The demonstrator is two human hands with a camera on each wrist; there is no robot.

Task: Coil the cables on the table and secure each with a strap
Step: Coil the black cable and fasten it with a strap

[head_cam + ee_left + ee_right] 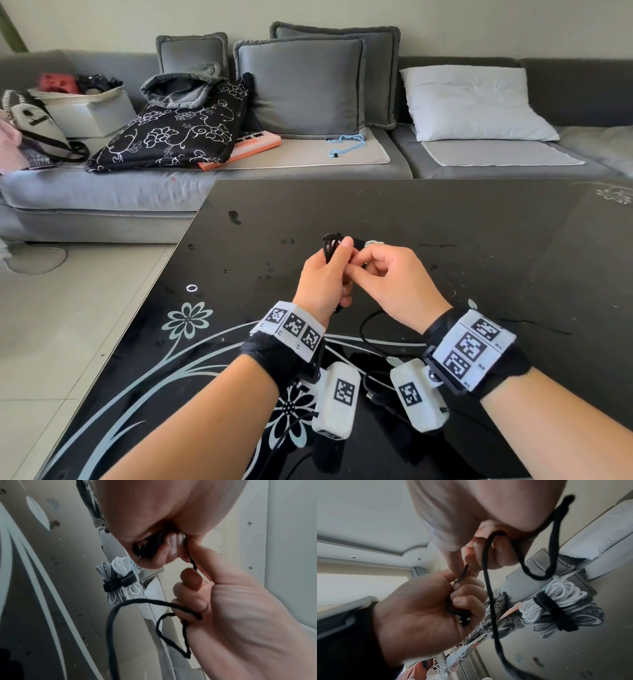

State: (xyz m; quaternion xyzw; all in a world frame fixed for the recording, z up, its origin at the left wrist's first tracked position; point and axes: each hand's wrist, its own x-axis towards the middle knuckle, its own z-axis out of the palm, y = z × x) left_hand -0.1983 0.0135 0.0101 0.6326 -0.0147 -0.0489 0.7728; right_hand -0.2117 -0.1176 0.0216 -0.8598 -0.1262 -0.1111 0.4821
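Hands: left hand [322,274] grips black cable [489,601]; right hand [394,284] pinches it. No legible writing.

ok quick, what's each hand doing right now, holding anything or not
Left hand: closed, fingers curled round the partly coiled thin black cable.
Right hand: closed, thumb and fingers pinching the same cable's strand next to the left fingers.

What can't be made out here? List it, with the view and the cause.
- Black cable coil: head view, left hand covers it; loops uncountable.
- White bundle: head view, right hand hides nearly all.
- Cable's loose end: right wrist view, blurred, cut by bottom edge.
- Any strap in the fingers: hidden everywhere.
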